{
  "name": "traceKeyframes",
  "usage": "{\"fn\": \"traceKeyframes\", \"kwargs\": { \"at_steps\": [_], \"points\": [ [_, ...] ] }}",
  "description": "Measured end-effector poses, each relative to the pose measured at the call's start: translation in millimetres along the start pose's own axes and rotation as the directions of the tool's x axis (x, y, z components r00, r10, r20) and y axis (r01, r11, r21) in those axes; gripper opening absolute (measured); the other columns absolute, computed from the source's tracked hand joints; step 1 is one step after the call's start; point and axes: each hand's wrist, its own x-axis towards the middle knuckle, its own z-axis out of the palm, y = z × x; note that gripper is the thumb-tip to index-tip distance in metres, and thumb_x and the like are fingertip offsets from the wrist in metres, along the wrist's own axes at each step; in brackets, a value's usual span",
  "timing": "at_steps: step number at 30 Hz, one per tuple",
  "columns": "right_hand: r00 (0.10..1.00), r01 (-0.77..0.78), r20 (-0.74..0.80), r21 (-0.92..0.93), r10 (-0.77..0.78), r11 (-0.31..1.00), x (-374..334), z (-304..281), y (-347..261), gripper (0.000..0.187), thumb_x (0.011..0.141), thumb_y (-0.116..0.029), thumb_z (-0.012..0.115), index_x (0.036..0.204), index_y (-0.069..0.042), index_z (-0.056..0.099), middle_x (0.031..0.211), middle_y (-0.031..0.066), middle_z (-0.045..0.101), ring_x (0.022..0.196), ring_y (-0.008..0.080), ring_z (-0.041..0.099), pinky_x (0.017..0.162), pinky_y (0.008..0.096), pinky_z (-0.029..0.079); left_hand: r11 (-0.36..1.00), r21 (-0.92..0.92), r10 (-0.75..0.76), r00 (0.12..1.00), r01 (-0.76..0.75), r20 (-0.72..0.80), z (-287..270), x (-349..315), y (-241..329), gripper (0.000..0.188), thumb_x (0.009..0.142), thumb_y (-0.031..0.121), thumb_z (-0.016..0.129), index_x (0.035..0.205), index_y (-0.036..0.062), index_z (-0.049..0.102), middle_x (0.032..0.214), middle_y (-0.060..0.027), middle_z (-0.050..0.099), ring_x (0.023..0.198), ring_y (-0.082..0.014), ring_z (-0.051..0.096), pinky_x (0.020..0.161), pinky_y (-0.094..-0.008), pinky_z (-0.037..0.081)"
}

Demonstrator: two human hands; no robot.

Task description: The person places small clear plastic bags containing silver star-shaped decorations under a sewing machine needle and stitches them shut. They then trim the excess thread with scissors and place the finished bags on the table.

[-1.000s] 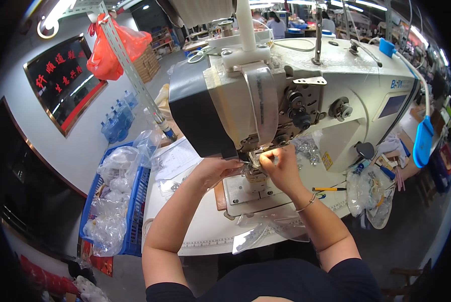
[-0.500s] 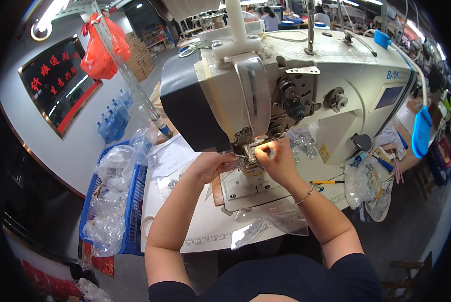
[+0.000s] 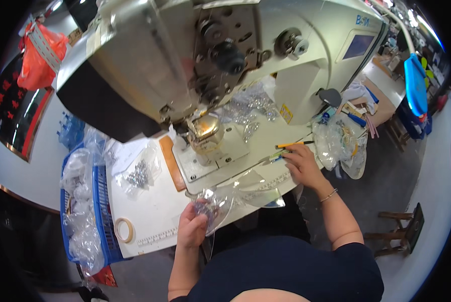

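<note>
My left hand (image 3: 193,224) is closed on a clear plastic piece (image 3: 219,202) at the table's front edge. Part of that plastic is crumpled in the fingers, and a thin strand hangs below it. Farther right, my right hand (image 3: 306,167) is over the table with its fingers apart, the fingertips at a slim tool (image 3: 271,159) with a blue part; its exact kind is unclear. A yellow pen (image 3: 293,145) lies just beyond those fingers. The sewing machine (image 3: 205,132), with its needle area lit, stands in front of both hands.
Shiny metallic pieces in clear plastic lie left (image 3: 141,175) and behind the machine (image 3: 255,103). A tape roll (image 3: 123,230) is at the front left. A blue basket (image 3: 102,201) of plastic bags stands left; more clear bags (image 3: 331,141) and a wooden stool (image 3: 399,231) are right.
Both hands have left the needle area. The left hand came down toward the front edge with the clear plastic; the right moved right to the slim tool. The view has tilted and come closer.
</note>
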Motion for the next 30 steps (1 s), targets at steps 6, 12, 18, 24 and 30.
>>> {"fn": "traceKeyframes", "kwargs": {
  "at_steps": [6,12,18,24,30],
  "points": [
    [0.99,0.138,0.02,-0.087,-0.137,0.987,15,12,-1,0.021,0.074,-0.002,0.06,0.095,-0.006,0.06,0.09,0.0094,0.058,0.09,0.0299,0.053,0.081,0.0395,0.043,0.995,0.042,0.085,0.996,-0.085,0.006,16,8,4,0.04,0.077,-0.001,0.058,0.115,-0.0026,0.047,0.107,-0.0149,0.056,0.1,-0.0269,0.059,0.088,-0.0374,0.048],
    [0.908,-0.333,-0.041,0.531,0.417,0.779,22,21,-51,0.022,0.091,-0.008,0.047,0.11,-0.002,0.054,0.079,0.0086,0.048,0.069,0.0184,0.049,0.063,0.0277,0.04,0.979,0.11,0.17,0.985,-0.171,0.02,6,-2,14,0.038,0.08,-0.008,0.056,0.117,-0.0028,0.047,0.112,-0.0148,0.056,0.107,-0.0236,0.056,0.095,-0.0356,0.044],
    [0.994,0.073,0.036,0.489,-0.103,0.869,32,24,-153,0.034,0.08,-0.015,0.066,0.113,-0.009,0.061,0.074,0.0072,0.053,0.06,0.0191,0.053,0.053,0.0279,0.043,0.981,0.101,0.164,0.985,-0.169,0.051,15,-11,23,0.039,0.08,-0.003,0.053,0.118,-0.0022,0.045,0.113,-0.0151,0.054,0.108,-0.0281,0.056,0.095,-0.0392,0.046],
    [0.988,0.143,-0.006,0.429,-0.155,0.892,38,34,-163,0.033,0.074,-0.017,0.072,0.106,-0.01,0.065,0.075,0.0057,0.055,0.056,0.0183,0.054,0.05,0.0283,0.043,0.99,0.015,0.143,0.989,-0.143,0.028,9,-14,24,0.039,0.079,-0.001,0.054,0.117,-0.0032,0.046,0.113,-0.015,0.053,0.106,-0.0257,0.056,0.096,-0.0385,0.045],
    [0.977,0.212,-0.06,0.409,-0.206,0.888,43,37,-166,0.031,0.073,-0.014,0.073,0.102,-0.009,0.066,0.074,0.0056,0.056,0.057,0.0179,0.055,0.05,0.0278,0.043,0.994,0.007,0.112,0.994,-0.112,0.007,10,-13,24,0.039,0.078,0.0,0.055,0.116,-0.0039,0.046,0.112,-0.0143,0.053,0.104,-0.0232,0.056,0.093,-0.0352,0.046]
  ]
}}
